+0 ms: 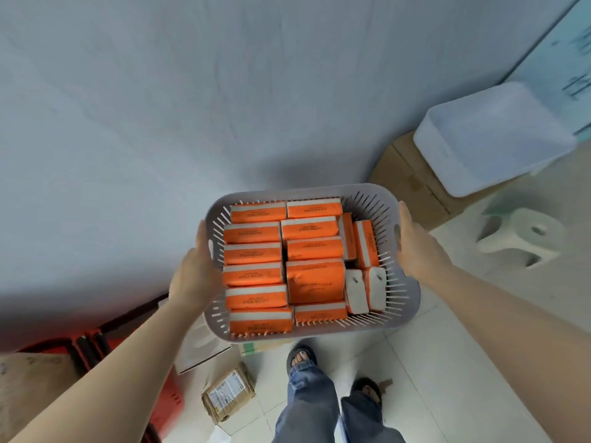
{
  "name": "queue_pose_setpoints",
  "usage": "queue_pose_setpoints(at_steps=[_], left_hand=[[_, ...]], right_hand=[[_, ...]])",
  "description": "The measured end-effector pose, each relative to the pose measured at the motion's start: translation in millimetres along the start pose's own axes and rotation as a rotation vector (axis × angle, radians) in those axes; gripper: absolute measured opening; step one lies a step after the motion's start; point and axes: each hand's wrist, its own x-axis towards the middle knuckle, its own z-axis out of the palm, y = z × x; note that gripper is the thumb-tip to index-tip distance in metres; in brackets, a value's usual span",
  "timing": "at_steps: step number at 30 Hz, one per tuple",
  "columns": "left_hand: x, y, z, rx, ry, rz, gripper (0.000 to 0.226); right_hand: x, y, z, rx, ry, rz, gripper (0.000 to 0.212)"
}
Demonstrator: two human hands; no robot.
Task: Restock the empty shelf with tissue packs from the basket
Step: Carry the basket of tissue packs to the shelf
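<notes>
I hold a grey slotted plastic basket point(367, 199) in the air in front of me, above the floor. It is packed with several orange-and-white tissue packs point(315, 281) marked "COTTON TISSUE", most lying flat, a few standing on end at the right. My left hand point(195, 270) grips the basket's left handle side. My right hand point(415, 247) grips its right handle side. No shelf is in view.
A pale wall fills the upper left. A white plastic bin point(492, 139) sits on cardboard boxes point(406, 183) at the right, with a white stool point(524, 238) beside them. Red crates point(166, 401) and small parcels point(228, 396) lie on the tiled floor at lower left. My feet point(300, 358) stand below the basket.
</notes>
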Motion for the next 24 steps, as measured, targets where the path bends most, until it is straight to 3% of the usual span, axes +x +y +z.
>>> queue_pose_setpoints(at_steps=[5,12,24], left_hand=[[3.3,64.7,-0.3,0.018,-0.024,0.168,0.08],[-13.8,172.9,21.4,0.099,-0.119,0.353,0.092],[-111.0,376.1,109.2,0.181,-0.23,0.688,0.085]], right_hand=[[-34.9,52.2,-33.8,0.073,0.051,0.139,0.088],[-94.9,142.4,-64.8,0.224,0.127,0.286,0.084],[-222.4,334.6,-94.1,0.415,0.234,0.572,0.087]])
